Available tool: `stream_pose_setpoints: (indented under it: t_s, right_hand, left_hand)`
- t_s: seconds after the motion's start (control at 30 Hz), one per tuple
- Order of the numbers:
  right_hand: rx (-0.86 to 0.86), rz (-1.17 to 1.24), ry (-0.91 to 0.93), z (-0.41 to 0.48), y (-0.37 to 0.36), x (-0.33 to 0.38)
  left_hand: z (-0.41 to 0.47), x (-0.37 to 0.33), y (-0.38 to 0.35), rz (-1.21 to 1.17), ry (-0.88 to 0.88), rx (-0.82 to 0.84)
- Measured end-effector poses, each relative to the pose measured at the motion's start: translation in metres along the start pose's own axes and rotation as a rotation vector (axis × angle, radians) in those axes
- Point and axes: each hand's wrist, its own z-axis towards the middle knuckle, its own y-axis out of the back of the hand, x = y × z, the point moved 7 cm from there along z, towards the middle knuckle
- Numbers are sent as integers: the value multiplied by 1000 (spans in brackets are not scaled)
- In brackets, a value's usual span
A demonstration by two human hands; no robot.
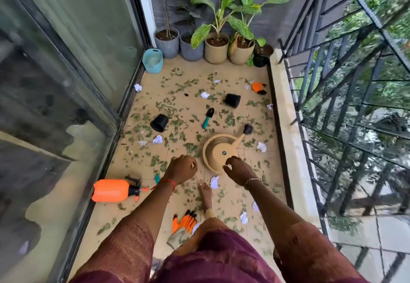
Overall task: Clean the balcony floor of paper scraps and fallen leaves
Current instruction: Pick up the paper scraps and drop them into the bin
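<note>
Left hand (180, 167) fisted, empty; right hand (238, 170) loose-fingered; watering can (216, 152) at twelve o'clock, among leaves (229, 119) and paper scraps (158, 139).

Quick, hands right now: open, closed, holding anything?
Left hand: fingers curled into a fist; whether it holds anything cannot be told.
Right hand: open, fingers loosely curled, nothing seen in it.

Teal tool (157, 178) mostly hidden behind L hand (180, 168).
</note>
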Motion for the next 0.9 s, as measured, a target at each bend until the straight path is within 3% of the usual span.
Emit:
stream_pose_setpoints:
  t_s: [0.2,0.43,0.9]
  right_hand:
    - [-1,66,15,107,81,15]
    - [-12,87,-10,224,153,31]
    - [62,89,-91,481,210,85]
  left_hand:
    - [105,0,78,9,27,20]
    - [198,-9,169,-69,23,-79]
    - [426,91,290,-162,32,36]
